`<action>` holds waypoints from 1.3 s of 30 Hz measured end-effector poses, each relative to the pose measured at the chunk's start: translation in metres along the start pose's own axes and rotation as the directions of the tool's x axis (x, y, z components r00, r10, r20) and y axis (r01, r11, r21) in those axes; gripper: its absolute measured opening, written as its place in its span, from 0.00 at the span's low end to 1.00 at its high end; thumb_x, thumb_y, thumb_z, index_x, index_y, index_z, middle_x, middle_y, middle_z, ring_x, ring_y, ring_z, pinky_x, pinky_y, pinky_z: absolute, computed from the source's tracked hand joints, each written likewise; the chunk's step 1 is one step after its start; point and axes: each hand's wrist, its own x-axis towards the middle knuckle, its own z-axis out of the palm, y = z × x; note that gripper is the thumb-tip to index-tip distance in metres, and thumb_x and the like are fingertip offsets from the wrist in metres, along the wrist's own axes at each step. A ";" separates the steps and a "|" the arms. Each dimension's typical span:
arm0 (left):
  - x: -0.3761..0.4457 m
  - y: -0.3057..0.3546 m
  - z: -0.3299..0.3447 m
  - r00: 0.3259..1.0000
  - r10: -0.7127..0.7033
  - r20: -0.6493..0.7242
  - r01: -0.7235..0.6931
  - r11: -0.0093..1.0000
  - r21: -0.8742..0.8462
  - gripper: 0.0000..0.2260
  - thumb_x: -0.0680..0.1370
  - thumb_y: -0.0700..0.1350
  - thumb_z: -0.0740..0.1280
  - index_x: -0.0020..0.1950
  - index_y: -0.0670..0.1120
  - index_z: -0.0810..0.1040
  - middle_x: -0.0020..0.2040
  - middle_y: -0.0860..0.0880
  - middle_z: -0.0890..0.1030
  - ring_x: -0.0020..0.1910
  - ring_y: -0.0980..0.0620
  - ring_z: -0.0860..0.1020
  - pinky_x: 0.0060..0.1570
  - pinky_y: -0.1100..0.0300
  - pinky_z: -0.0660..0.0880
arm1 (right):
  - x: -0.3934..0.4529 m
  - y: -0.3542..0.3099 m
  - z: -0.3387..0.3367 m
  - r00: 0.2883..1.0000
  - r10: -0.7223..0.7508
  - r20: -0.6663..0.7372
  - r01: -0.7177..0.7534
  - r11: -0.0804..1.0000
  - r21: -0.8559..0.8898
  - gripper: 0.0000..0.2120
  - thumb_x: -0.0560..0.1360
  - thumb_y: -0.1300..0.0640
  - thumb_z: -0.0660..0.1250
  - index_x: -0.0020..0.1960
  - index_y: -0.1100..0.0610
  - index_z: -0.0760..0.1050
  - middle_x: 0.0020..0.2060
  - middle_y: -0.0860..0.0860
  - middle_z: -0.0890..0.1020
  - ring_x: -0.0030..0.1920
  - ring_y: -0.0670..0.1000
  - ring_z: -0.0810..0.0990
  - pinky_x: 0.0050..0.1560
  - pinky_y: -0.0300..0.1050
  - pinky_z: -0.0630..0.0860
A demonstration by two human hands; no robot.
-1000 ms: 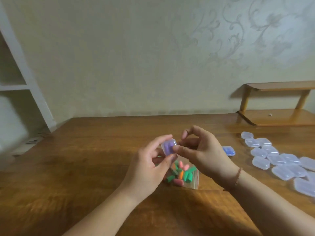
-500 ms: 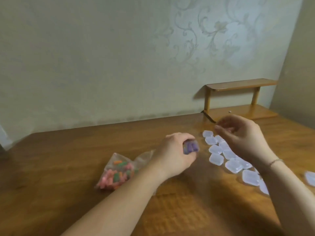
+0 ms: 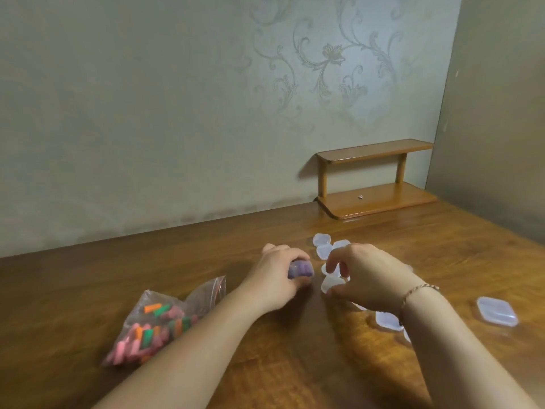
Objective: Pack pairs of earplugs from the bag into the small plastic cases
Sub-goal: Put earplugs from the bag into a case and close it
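My left hand [image 3: 278, 276] grips a small clear case with purple earplugs inside [image 3: 300, 270], low over the wooden table [image 3: 206, 255]. My right hand [image 3: 368, 276] hovers over a cluster of empty clear cases [image 3: 324, 250], its thumb and fingers curled around one empty case [image 3: 331, 283] without clearly lifting it. A zip bag of pink, green and orange earplugs [image 3: 156, 326] lies on the table to the left, beside my left forearm.
One more clear case [image 3: 497, 314] lies apart at the right. Other cases [image 3: 387, 320] are partly hidden under my right wrist. A small two-tier wooden shelf [image 3: 374, 178] stands against the wall at the back right.
My view swung to the right. My left hand carried the purple-filled case from above the bag toward the case cluster. My right hand let go of it and dropped onto the empty cases.
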 end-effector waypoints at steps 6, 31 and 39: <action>0.004 -0.002 0.005 0.997 -0.069 0.045 0.070 0.997 -0.015 0.11 0.77 0.48 0.72 0.57 0.60 0.81 0.58 0.56 0.78 0.61 0.52 0.72 0.58 0.56 0.73 | -0.001 0.004 0.003 0.999 0.031 0.016 -0.030 0.998 -0.053 0.19 0.70 0.47 0.72 0.61 0.44 0.74 0.56 0.45 0.78 0.55 0.48 0.76 0.54 0.45 0.78; -0.102 -0.016 -0.068 0.988 -0.015 -0.153 -0.081 0.797 -0.598 0.18 0.75 0.54 0.68 0.64 0.52 0.76 0.56 0.56 0.83 0.56 0.59 0.81 0.58 0.61 0.78 | -0.008 -0.048 0.010 0.974 -0.160 -0.157 0.174 0.982 0.075 0.15 0.70 0.43 0.72 0.54 0.40 0.71 0.48 0.35 0.75 0.48 0.37 0.73 0.42 0.30 0.72; -0.171 -0.059 -0.093 0.914 -0.337 -0.226 -0.058 0.443 -0.894 0.19 0.67 0.42 0.72 0.58 0.47 0.81 0.53 0.47 0.86 0.55 0.47 0.84 0.52 0.53 0.81 | -0.017 -0.172 0.045 0.822 -0.356 -0.445 0.520 0.788 0.330 0.17 0.71 0.48 0.72 0.59 0.44 0.77 0.48 0.35 0.73 0.43 0.35 0.73 0.41 0.25 0.72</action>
